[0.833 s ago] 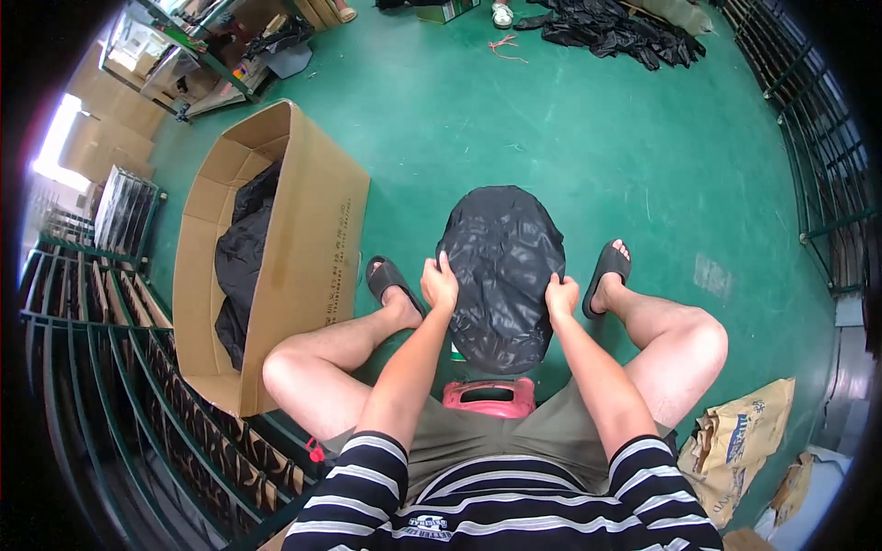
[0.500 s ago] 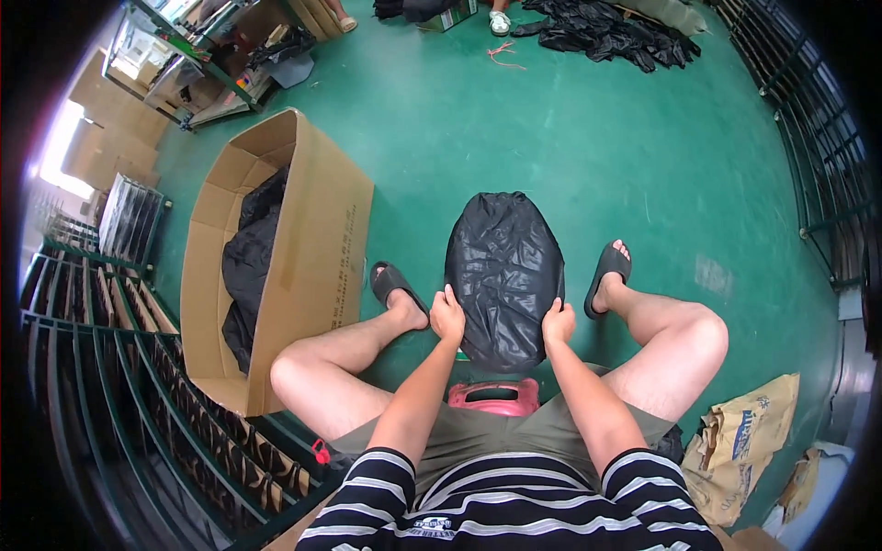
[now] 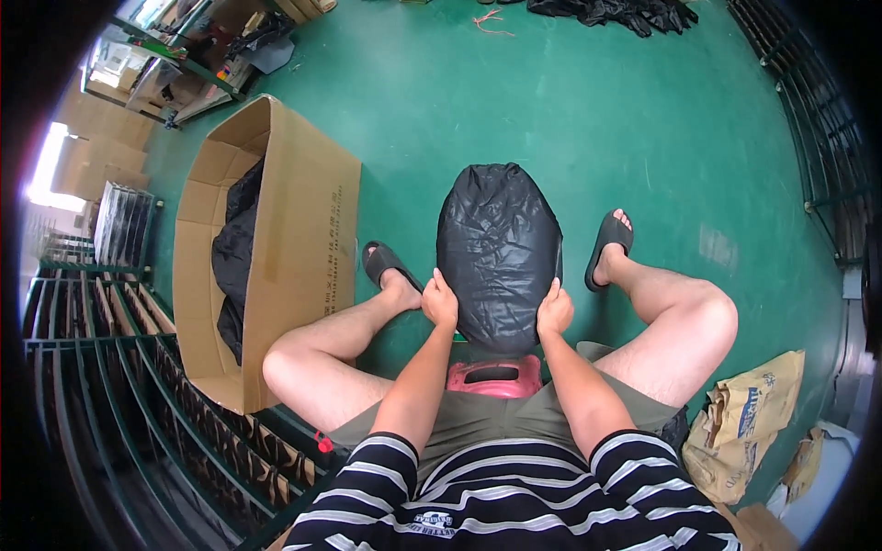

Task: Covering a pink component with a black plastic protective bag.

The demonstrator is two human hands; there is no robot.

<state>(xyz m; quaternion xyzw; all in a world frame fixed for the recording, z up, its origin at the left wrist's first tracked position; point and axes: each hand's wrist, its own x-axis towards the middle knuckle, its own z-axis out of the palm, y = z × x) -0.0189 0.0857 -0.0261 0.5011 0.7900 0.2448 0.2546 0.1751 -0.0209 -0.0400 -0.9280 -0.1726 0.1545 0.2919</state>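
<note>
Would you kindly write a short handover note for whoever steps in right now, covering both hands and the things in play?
Left hand: gripping the left side of the black plastic bag.
Right hand: gripping its right side.
The bag stands full and rounded on the green floor between the feet, in front of a pink stool.
Cardboard box at the left lies open with dark bags inside.
Done: bag held on both sides. Left: it is not in the box.

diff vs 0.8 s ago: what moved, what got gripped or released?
Both hands slid down the black plastic-wrapped bundle toward the body: left hand and right hand now grip its lower sides. Nothing released. Cardboard box, pink stool and feet unchanged.
</note>
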